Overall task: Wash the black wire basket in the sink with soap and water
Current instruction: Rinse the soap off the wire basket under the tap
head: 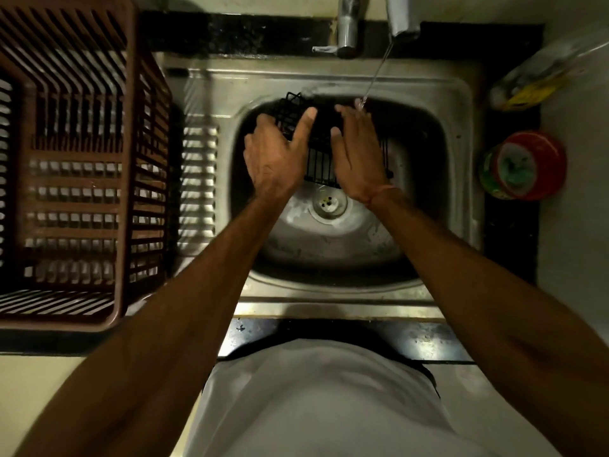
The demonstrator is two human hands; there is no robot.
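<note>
Two hands were down in the sink [211, 94], both on the black wire basket [321, 166], which sat tilted in the bowl at about 12 o'clock from the drain [329, 203]. The left hand [275, 153] lay over the basket's 9 o'clock end, thumb stretched across the wires and the other fingers lost behind them, so I honestly couldn't tell if that grip was closed round anything. The right hand [357, 153] was flat, fingers straight, pressing against the 3 o'clock side, nothing curled. A thin stream from the tap [400, 14] landed right at its fingertips.

Handling-wise, my guess: light and stiff, coated wire, so it won't flex, but wet and soapy it'll be slick and want to spin in the bowl. I'd pinch the top rim or a corner where wires cross, not the flat mesh.

Brown plastic crate [75, 179] at 9 o'clock on the tabletop, a red-lidded tub [524, 164] at 3 o'clock. No suds visible.
</note>
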